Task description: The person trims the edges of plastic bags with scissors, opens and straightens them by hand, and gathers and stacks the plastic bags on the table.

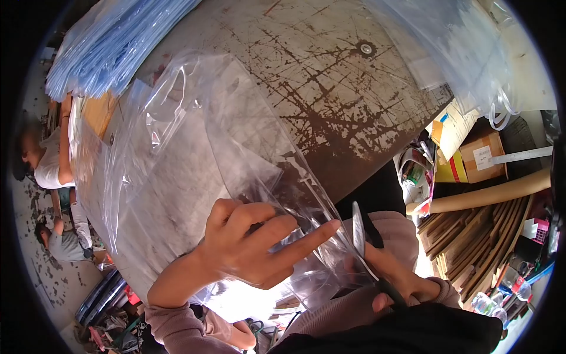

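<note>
A clear plastic sheet (171, 153) spreads across the scratched table and hangs over its near edge toward my lap. My left hand (253, 242) is closed on the sheet near that edge. Its index finger points out along the plastic, while the other fingers curl in. To its right, my right hand (398, 274) grips a pair of scissors (358, 230) by the dark handle. One silver blade stands up beside the plastic's edge, close to my left fingertip. The other blade is hard to make out, and plastic partly covers my right fingers.
A stack of bluish plastic strips (118, 47) lies at the table's far left. More clear plastic (454, 47) drapes over the far right. Right of the worn tabletop (324, 76) are a cardboard box (483, 156) and stacked brown sheets (477, 236). Two people (53, 159) are at left.
</note>
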Motion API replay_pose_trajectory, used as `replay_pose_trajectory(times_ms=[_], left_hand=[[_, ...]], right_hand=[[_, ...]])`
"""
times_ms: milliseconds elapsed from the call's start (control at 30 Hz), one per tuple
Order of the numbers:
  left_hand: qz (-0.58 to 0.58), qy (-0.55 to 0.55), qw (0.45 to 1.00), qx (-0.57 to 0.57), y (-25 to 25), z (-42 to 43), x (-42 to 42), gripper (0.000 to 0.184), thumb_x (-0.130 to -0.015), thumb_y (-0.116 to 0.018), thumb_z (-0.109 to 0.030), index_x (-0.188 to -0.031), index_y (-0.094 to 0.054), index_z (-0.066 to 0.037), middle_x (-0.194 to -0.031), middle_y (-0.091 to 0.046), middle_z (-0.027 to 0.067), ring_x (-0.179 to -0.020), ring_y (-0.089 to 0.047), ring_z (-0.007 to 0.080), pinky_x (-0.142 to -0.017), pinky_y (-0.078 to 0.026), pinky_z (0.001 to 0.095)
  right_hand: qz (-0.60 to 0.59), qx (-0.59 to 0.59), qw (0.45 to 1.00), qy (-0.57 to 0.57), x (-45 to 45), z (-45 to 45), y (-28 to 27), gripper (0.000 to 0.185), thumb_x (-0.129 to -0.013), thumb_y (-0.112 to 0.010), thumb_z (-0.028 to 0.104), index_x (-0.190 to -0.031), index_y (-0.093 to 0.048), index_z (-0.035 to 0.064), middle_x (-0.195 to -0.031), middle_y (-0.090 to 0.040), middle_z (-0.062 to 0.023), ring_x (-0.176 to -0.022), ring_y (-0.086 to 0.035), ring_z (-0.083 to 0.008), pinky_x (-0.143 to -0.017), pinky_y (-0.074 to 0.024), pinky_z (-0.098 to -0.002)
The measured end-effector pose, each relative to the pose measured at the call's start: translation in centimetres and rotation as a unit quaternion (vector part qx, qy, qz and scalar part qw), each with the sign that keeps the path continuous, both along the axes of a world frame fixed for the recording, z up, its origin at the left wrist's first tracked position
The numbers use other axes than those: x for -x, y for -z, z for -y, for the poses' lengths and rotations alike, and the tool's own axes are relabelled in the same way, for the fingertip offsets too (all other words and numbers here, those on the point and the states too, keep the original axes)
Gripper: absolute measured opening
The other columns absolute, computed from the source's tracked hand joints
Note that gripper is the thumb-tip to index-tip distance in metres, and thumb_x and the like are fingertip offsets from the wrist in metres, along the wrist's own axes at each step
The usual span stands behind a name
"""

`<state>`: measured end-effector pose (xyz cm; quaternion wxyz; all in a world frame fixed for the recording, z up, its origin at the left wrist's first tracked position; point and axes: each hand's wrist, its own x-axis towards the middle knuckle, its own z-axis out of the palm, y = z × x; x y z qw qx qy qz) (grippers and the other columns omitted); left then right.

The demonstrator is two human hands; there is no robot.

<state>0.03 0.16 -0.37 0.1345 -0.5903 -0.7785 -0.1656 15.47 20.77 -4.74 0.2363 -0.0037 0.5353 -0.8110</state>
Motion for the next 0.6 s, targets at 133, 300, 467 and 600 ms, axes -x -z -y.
replay_pose_trajectory(times_ms=[133,300,467,600], left_hand=[[0.007,-0.004,1.0,0.004,0.0,-0.1,-0.1,0.057,-0.052,-0.055,-0.026,-0.106,-0.071,-0.024,-0.073,-0.04,-0.0068,-0.075,-0.042,0.0119,-0.064,-0.026,0.0297],[-0.006,-0.001,1.0,0.014,0.1,0.0,-0.1,0.057,-0.053,-0.048,-0.026,-0.105,-0.071,-0.028,-0.075,-0.04,-0.0041,-0.073,-0.037,0.0167,-0.065,-0.028,0.0317],[-0.012,0.01,1.0,0.007,0.3,0.0,0.0,0.061,-0.049,-0.049,-0.025,-0.106,-0.071,-0.028,-0.072,-0.039,-0.0045,-0.07,-0.037,0.0154,-0.064,-0.025,0.0313],[-0.004,0.004,1.0,-0.004,0.4,0.1,-0.2,0.062,-0.048,-0.049,-0.025,-0.106,-0.071,-0.028,-0.071,-0.038,-0.0049,-0.069,-0.038,0.0149,-0.063,-0.025,0.0315]], right_hand=[[-0.031,0.004,0.999,0.008,0.2,0.3,0.8,0.073,-0.073,-0.073,0.051,-0.113,-0.042,-0.0018,-0.084,-0.056,-0.0124,-0.074,-0.055,-0.0213,-0.066,-0.0401,-0.0312],[-0.04,-0.004,0.999,0.012,0.8,0.3,0.8,0.071,-0.072,-0.074,0.047,-0.112,-0.042,-0.0021,-0.084,-0.055,-0.0126,-0.074,-0.055,-0.0211,-0.066,-0.0403,-0.0315],[-0.048,-0.04,0.998,0.028,1.3,0.6,0.1,0.072,-0.072,-0.075,0.045,-0.113,-0.04,-0.003,-0.088,-0.056,-0.0134,-0.078,-0.056,-0.0221,-0.068,-0.0418,-0.0311],[-0.065,-0.044,0.996,0.036,1.3,0.9,-0.1,0.072,-0.071,-0.076,0.044,-0.113,-0.04,-0.0036,-0.091,-0.056,-0.0144,-0.08,-0.057,-0.0231,-0.071,-0.0426,-0.0312]])
